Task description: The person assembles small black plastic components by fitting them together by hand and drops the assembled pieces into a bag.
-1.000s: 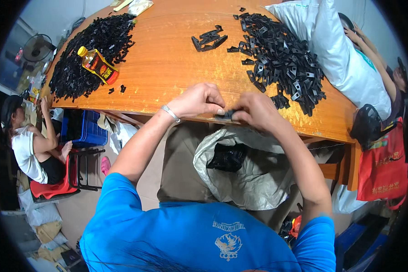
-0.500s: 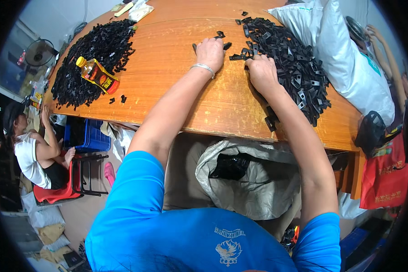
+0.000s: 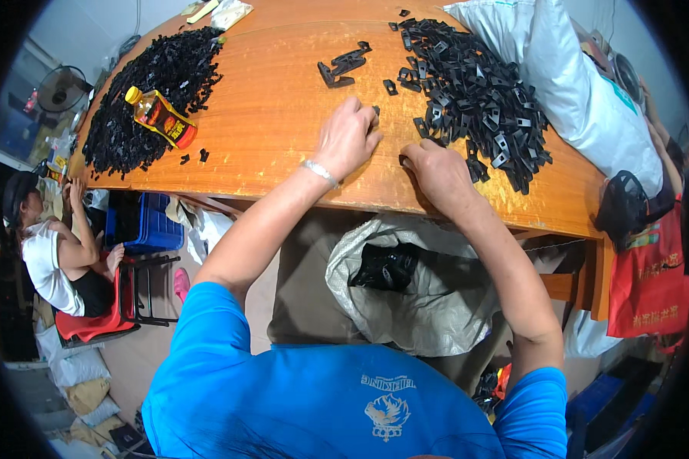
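Note:
My left hand (image 3: 348,138) rests on the orange wooden table (image 3: 283,107), fingers curled over a small black plastic part (image 3: 376,112) at its fingertips. Beside it my right hand (image 3: 436,174) lies on the table with fingers closed, a dark part just showing under the thumb (image 3: 403,161). This hand sits at the near edge of a big pile of black plastic parts (image 3: 475,76). A few assembled black pieces (image 3: 343,65) lie apart, beyond my left hand.
A second pile of black parts (image 3: 149,88) and a lying yellow-capped bottle (image 3: 161,118) are at the table's left. White sacks (image 3: 582,99) line the right. An open grey sack (image 3: 421,298) sits under the table edge. A person (image 3: 53,252) sits at left.
Both hands have drawn back from the far pile toward the near table edge. A second ago they were joined at the edge over a black piece.

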A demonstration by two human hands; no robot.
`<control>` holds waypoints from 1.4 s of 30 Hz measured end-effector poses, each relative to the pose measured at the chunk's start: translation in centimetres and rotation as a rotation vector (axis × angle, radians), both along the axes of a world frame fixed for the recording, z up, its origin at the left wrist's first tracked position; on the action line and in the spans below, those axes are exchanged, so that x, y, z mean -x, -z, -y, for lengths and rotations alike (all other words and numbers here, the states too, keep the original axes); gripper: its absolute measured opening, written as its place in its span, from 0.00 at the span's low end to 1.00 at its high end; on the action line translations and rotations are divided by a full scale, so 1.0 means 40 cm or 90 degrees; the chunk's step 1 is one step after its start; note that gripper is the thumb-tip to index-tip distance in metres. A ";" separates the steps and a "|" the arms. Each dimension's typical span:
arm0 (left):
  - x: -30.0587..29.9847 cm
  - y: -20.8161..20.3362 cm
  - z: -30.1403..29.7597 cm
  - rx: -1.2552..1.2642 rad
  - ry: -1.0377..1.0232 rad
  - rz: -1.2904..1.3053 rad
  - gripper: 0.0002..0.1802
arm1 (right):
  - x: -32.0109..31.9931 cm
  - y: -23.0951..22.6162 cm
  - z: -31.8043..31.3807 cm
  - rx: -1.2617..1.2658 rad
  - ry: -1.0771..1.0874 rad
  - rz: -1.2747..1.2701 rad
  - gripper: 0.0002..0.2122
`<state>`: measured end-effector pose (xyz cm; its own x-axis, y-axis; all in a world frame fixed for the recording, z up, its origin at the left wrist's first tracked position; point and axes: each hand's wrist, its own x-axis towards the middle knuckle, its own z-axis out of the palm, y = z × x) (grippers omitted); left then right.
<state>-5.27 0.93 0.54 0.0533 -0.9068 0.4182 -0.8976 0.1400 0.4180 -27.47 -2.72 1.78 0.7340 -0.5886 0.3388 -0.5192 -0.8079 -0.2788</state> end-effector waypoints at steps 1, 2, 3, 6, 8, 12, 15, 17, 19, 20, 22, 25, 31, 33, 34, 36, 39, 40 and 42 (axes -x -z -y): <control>0.003 0.003 -0.024 0.003 0.024 -0.027 0.08 | 0.003 -0.002 -0.010 0.009 0.000 -0.030 0.05; 0.002 0.003 -0.041 -0.005 0.041 -0.045 0.10 | 0.007 -0.004 -0.019 0.018 0.000 -0.060 0.05; -0.003 0.005 -0.048 -0.006 0.042 -0.047 0.10 | 0.010 -0.005 -0.023 0.016 0.001 -0.062 0.05; -0.025 -0.012 -0.056 -0.033 0.081 -0.012 0.13 | 0.009 -0.014 -0.021 0.045 0.003 -0.112 0.05; -0.043 -0.034 -0.050 0.002 0.111 0.071 0.12 | 0.003 -0.021 -0.021 0.019 0.004 -0.090 0.05; -0.053 -0.047 -0.057 0.081 0.141 0.181 0.12 | -0.021 -0.039 -0.034 -0.060 0.047 -0.020 0.06; -0.061 -0.028 -0.072 -0.045 0.145 0.073 0.16 | -0.045 -0.014 -0.034 -0.053 0.056 0.086 0.09; -0.061 -0.015 -0.084 -0.037 0.142 -0.007 0.15 | -0.064 -0.001 -0.031 -0.058 0.054 0.103 0.10; -0.069 0.000 -0.093 -0.030 0.139 -0.086 0.15 | -0.075 0.008 -0.024 -0.084 0.059 0.096 0.10; -0.078 0.007 -0.097 -0.022 0.126 -0.092 0.14 | -0.079 0.014 -0.017 -0.082 0.055 0.092 0.09; -0.088 0.017 -0.102 -0.017 0.111 -0.099 0.14 | -0.084 0.018 -0.011 -0.082 0.049 0.089 0.09; -0.086 0.017 -0.104 -0.002 0.109 -0.095 0.12 | -0.082 0.017 -0.005 -0.091 0.031 0.091 0.08; -0.051 0.033 -0.090 0.026 0.084 -0.096 0.11 | -0.125 0.020 0.043 0.001 -0.062 0.037 0.07; -0.049 0.030 -0.100 -0.004 0.108 -0.125 0.12 | -0.103 0.007 0.035 -0.037 -0.079 0.011 0.08; -0.055 0.020 -0.105 -0.057 0.156 -0.111 0.11 | -0.080 0.002 0.019 -0.062 -0.078 0.008 0.09; -0.087 0.000 -0.116 -0.152 0.253 -0.192 0.10 | -0.029 -0.017 -0.033 -0.105 -0.093 -0.043 0.10; -0.158 -0.007 -0.122 -0.248 0.334 -0.301 0.11 | 0.031 -0.078 -0.114 -0.191 -0.138 -0.122 0.11; -0.186 0.014 -0.095 -0.165 0.191 -0.321 0.12 | 0.041 -0.098 -0.126 -0.232 -0.162 -0.153 0.12; -0.237 0.025 -0.018 -0.060 -0.018 -0.276 0.16 | 0.024 -0.109 -0.102 -0.233 -0.160 -0.127 0.12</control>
<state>4.20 1.63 -0.46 0.2304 -0.9357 0.2673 -0.6397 0.0614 0.7662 -28.44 1.37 6.12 0.8982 -0.4391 -0.0187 -0.3927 -0.7827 -0.4828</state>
